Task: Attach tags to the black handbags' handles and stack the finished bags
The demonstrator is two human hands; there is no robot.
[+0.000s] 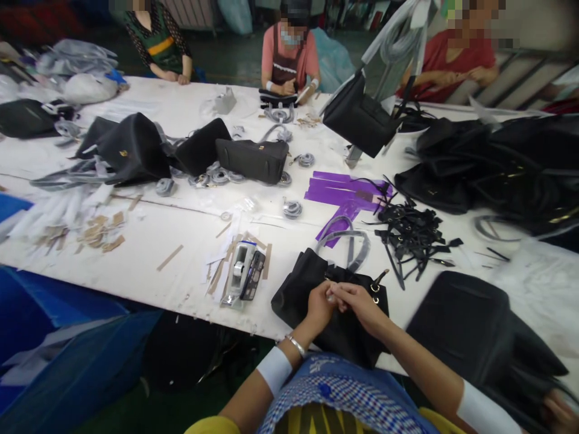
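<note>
A black handbag [294, 289] lies at the table's front edge, close to my body. Its grey wrapped handles [357, 250] stand up behind, and gold eyelets [375, 292] show at its right end. Over the middle of the bag my left hand [322, 306] and my right hand [359, 304] meet, both closed with fingertips pinched together. Whatever they hold between them is too small to make out.
Left of the bag lie a tape dispenser [237, 271] and paper strips. Beyond are purple strips [335, 188], black straps [409, 232] and more black bags [136, 147]. A black bag [461, 325] lies to the right. Several people work around the table.
</note>
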